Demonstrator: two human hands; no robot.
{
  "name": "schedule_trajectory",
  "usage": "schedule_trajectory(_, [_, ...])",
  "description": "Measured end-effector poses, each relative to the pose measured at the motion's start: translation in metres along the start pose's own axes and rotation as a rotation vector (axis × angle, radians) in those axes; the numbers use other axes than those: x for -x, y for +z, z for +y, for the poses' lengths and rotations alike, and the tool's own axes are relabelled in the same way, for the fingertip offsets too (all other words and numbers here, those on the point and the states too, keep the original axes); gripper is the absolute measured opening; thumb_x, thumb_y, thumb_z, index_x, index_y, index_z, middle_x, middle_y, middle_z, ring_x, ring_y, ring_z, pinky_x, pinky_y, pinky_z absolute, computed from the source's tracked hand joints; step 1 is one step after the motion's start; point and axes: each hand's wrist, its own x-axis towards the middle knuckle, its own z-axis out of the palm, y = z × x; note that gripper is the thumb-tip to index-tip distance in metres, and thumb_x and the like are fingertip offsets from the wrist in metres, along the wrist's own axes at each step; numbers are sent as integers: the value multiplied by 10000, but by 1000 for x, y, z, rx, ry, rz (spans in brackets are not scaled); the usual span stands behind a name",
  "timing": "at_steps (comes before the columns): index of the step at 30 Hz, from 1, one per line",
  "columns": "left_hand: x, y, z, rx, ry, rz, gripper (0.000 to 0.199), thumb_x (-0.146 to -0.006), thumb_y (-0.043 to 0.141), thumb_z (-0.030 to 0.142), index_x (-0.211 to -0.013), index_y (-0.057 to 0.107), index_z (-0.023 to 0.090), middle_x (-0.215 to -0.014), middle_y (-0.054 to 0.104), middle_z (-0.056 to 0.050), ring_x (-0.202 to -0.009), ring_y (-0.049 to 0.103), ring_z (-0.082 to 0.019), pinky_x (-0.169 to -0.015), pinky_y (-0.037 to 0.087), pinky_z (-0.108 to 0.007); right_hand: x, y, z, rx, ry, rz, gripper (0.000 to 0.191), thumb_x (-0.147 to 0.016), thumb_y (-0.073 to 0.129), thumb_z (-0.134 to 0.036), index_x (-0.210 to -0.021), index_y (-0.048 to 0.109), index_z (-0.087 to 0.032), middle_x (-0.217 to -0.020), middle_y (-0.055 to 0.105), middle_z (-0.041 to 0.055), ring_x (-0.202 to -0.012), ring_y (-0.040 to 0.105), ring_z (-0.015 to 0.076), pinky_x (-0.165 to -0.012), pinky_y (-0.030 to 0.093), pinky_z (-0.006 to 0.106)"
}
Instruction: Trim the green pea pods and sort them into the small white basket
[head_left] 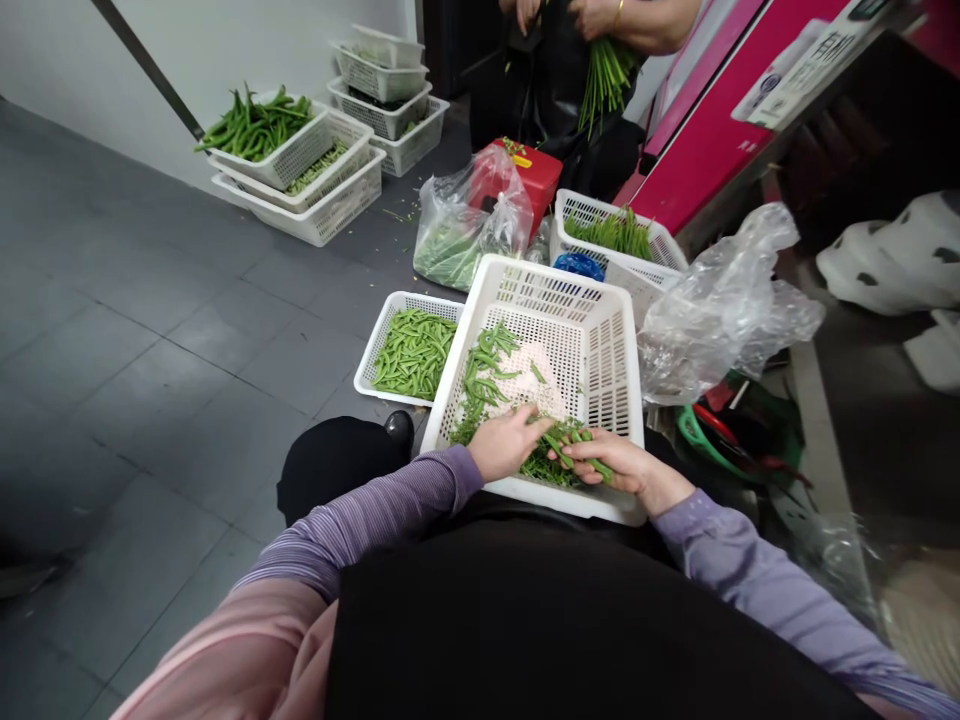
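Observation:
A large white plastic basket [611, 330] rests at my lap, with loose green pea pods [487, 365] along its left side and small green trimmings [555, 468] near its front. Over the basket's right front, my right hand [611, 462] is closed around several pea pods. My left hand [510, 442] is closed too, its fingertips pinching at the left ends of those pods; the exact grip is partly hidden. Left of the big basket, a smaller white basket [364, 375] is filled with pea pods [412, 352].
Stacked baskets [322, 225] with green peppers [259, 125] stand by the wall. Ahead are a clear bag of greens [450, 250], a red container [536, 180] and a basket of green stalks [611, 235]. Crumpled plastic [697, 320] lies right. Another person's hand [596, 18] holds long green stalks.

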Motion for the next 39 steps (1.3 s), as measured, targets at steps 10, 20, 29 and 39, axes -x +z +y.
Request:
schedule_trajectory(10, [-3, -1, 7, 108, 127, -275, 217, -749, 438, 243, -653, 617, 166, -698, 625, -38, -608, 547, -134, -552, 372, -233, -21, 1, -24, 1074, -420, 187, 270, -576, 716, -337, -808, 662, -210, -798, 640, 18, -770, 559, 182, -706, 405, 275])
schedule_trajectory(20, [-14, -15, -7, 256, -36, -297, 222, -706, 446, 259, -599, 620, 170, -571, 593, -13, -524, 486, -119, -507, 314, -231, -29, -10, -20, 1133, -701, 243, 251, -748, 586, -345, -956, 622, -209, -868, 570, 59, -809, 531, 174, -734, 416, 290])
schedule_trajectory(29, [-16, 4, -9, 270, -291, -67, 253, -798, 361, 216, -729, 596, 152, -716, 594, -39, -671, 531, -136, -656, 412, -239, -88, -27, -10, 293, -357, 441, 298, -726, 533, -474, -676, 526, -180, -534, 495, -5, -485, 457, 126, -492, 395, 257])
schedule_trajectory(39, [-10, 26, -10, 234, -179, -332, 298, -721, 449, 126, -985, 580, 171, -977, 561, -90, -771, 580, -168, -686, 464, -268, -181, -89, -38, 959, -201, 815, 136, -589, 655, -199, -677, 564, -152, -751, 622, 112, -822, 558, 214, -720, 383, 290])
